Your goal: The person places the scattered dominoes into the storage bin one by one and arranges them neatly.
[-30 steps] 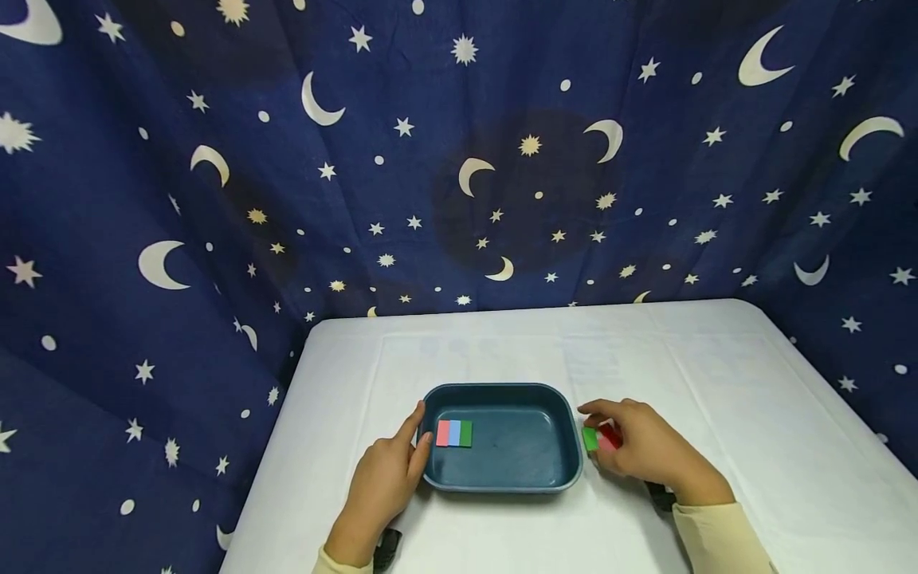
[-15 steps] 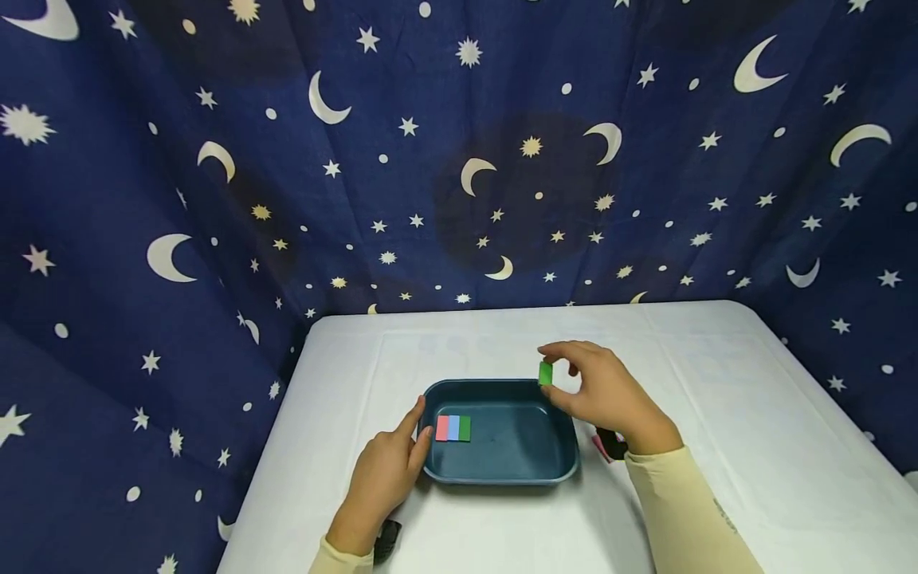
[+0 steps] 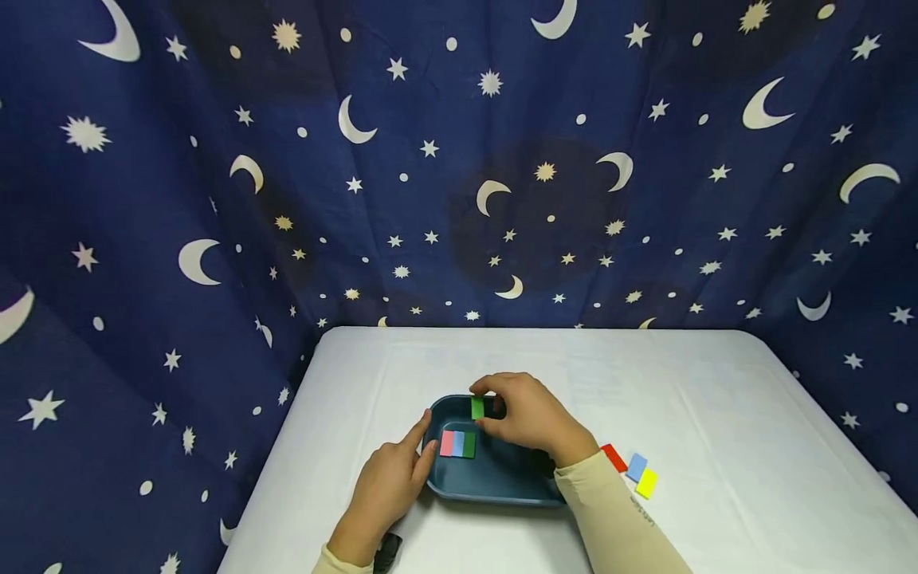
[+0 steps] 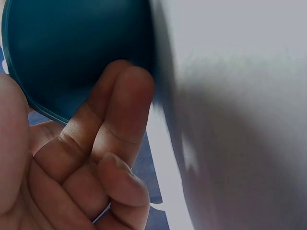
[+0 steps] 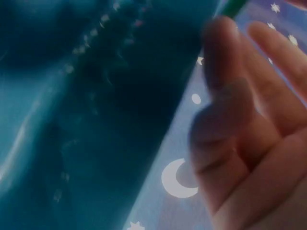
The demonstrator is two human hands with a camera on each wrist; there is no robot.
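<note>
- Pinching the green tile [image 3: 477,409] between thumb and fingertips, the right hand [image 3: 527,414] is hovering above the tray [image 3: 495,481], over at its far side!
- That tile is hanging just beyond the dark green tile [image 3: 469,445]; whether it's touching the far wall, I can't tell.
- Over on the other side, the left hand [image 3: 387,482] is resting against the tray's left end, fingers stretched out rather than clenched, two of them pressing the outer wall.
- Down inside, towards the left, the pink tile [image 3: 447,443], the blue tile [image 3: 458,443] and the dark green one are lying side by side.
- Outside, by the right sleeve [image 3: 617,510], a red tile [image 3: 613,458], another blue tile [image 3: 636,467] and a yellow tile [image 3: 647,483] are lying close together on the table [image 3: 717,414].
- Behind everything, a navy curtain [image 3: 423,203] is hanging, all moons and stars.
</note>
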